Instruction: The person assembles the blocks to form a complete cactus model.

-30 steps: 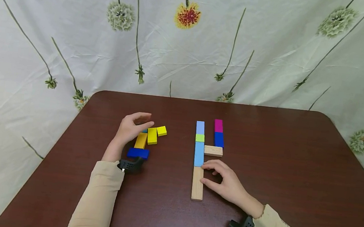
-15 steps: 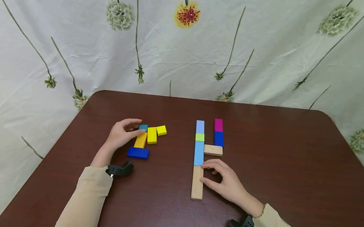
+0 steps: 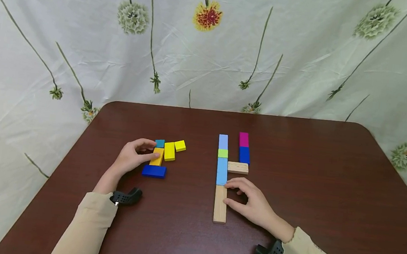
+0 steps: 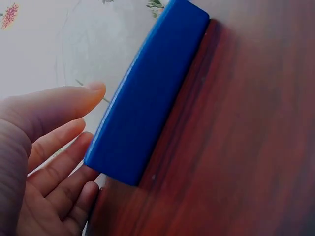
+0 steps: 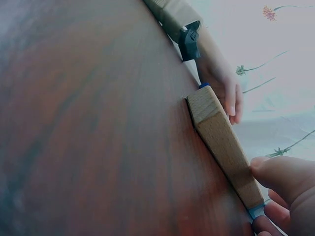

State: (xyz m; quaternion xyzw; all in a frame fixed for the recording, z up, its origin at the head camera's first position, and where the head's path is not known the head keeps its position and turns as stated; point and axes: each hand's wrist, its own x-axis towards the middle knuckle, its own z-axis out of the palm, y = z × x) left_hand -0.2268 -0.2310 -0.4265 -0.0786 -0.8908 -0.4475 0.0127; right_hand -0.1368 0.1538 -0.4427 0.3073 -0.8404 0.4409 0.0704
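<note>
My left hand is over the left block group, its thumb overlapping an orange block and its fingertips by a small teal block. A dark blue block lies nearer me; in the left wrist view this blue block partly hides the fingers. Two yellow blocks lie to the right. My right hand has its thumb at the right side of a long plain wooden block and its forefinger where that block meets a light blue one. Its fingers are loosely bent.
Beyond the light blue block, a small green block and a paler blue one continue the row. To its right are a short wooden block, a dark blue block and a magenta block. A flowered cloth hangs behind the brown table.
My left hand has drawn back to the left and towards me, uncovering the teal block and more of the orange one. The right hand and the blocks stay in place.
</note>
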